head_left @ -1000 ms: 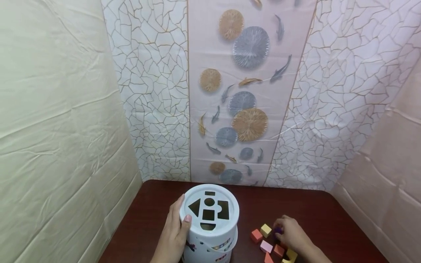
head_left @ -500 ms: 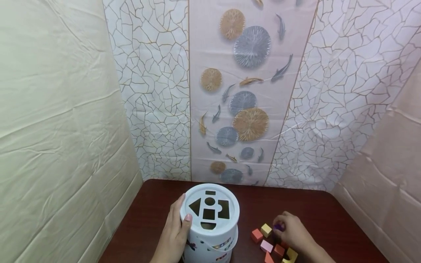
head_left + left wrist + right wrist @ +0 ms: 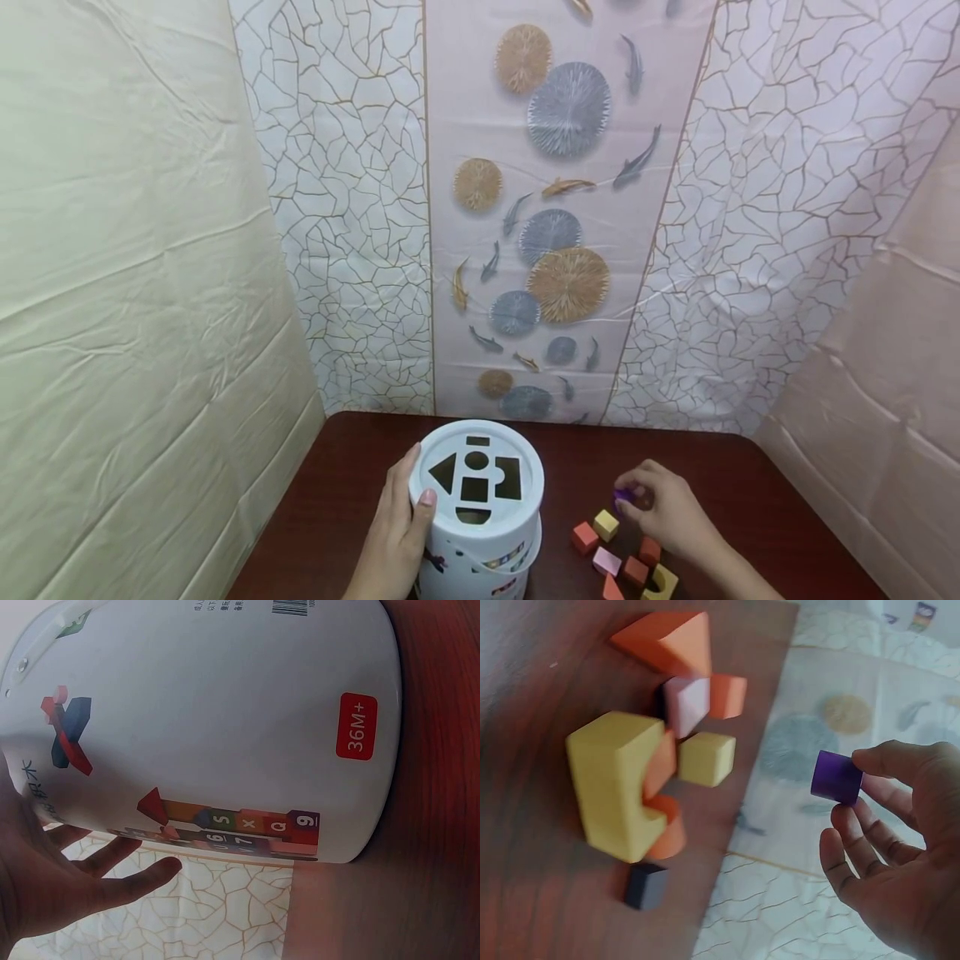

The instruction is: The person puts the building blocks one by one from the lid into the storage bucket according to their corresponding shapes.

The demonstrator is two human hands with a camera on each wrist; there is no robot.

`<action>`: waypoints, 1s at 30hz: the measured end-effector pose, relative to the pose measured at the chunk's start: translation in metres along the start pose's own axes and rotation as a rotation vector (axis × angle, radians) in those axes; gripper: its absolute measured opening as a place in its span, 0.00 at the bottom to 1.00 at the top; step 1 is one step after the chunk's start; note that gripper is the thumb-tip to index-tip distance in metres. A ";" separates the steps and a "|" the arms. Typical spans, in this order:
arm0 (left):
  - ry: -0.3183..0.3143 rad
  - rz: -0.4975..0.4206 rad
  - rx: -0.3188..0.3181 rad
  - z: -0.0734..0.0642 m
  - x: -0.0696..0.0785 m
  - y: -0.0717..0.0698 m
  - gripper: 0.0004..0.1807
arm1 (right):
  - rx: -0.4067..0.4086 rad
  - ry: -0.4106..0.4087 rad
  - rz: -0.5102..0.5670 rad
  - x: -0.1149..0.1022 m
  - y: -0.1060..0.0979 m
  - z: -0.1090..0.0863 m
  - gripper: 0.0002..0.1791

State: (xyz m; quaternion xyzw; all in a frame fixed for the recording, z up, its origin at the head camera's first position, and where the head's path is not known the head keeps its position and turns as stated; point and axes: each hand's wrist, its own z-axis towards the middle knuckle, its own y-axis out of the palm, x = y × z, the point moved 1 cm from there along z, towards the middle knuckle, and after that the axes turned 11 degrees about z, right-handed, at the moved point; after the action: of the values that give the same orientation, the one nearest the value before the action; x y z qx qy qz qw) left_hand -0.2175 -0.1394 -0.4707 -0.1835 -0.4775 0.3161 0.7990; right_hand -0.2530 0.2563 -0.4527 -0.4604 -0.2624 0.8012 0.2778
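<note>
A white bucket (image 3: pixel 457 558) has a lid (image 3: pixel 521 446) with cut-out shapes: triangle, circle, square and others. My left hand (image 3: pixel 393 533) rests against its left side, thumb on the lid's rim; in the left wrist view the fingers (image 3: pixel 135 883) are spread beside the printed wall. My right hand (image 3: pixel 675 512) pinches a purple cylinder block (image 3: pixel 836 778) between thumb and fingertips, lifted over the table's right part. Nearest to it lies a yellow cube (image 3: pixel 606 525). Close by are an orange-red cube (image 3: pixel 585 538), a pink block (image 3: pixel 607 562) and an orange cylinder (image 3: pixel 649 550).
A yellow arch block (image 3: pixel 604 787), an orange triangular block (image 3: pixel 612 588) and a black block (image 3: pixel 646 885) lie in the same group on the dark red table (image 3: pixel 360 450). The bucket's handle (image 3: pixel 534 552) hangs on its right side. Cloth walls enclose the table.
My right hand has risen away from the blocks, slightly forward and left, with the purple cylinder block in its fingers. The orange cylinder has come into sight. My left hand stays on the bucket.
</note>
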 end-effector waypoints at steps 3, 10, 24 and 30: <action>-0.017 -0.007 -0.014 0.000 0.000 0.000 0.33 | 0.010 -0.037 0.009 -0.012 -0.004 0.003 0.13; -0.021 -0.007 -0.025 0.001 0.000 0.000 0.33 | 0.004 -0.066 -0.006 -0.026 -0.009 0.008 0.15; -0.016 -0.001 -0.006 0.000 -0.002 0.001 0.33 | 0.022 -0.167 0.052 -0.044 -0.013 0.013 0.25; 0.001 -0.002 0.004 0.000 -0.002 0.002 0.33 | 0.009 -0.169 0.120 -0.053 -0.013 0.015 0.26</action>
State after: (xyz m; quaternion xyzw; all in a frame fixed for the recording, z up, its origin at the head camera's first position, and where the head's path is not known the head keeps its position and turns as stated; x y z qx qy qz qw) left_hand -0.2189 -0.1397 -0.4730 -0.1814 -0.4767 0.3161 0.7999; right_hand -0.2416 0.2268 -0.4058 -0.4049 -0.2534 0.8536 0.2080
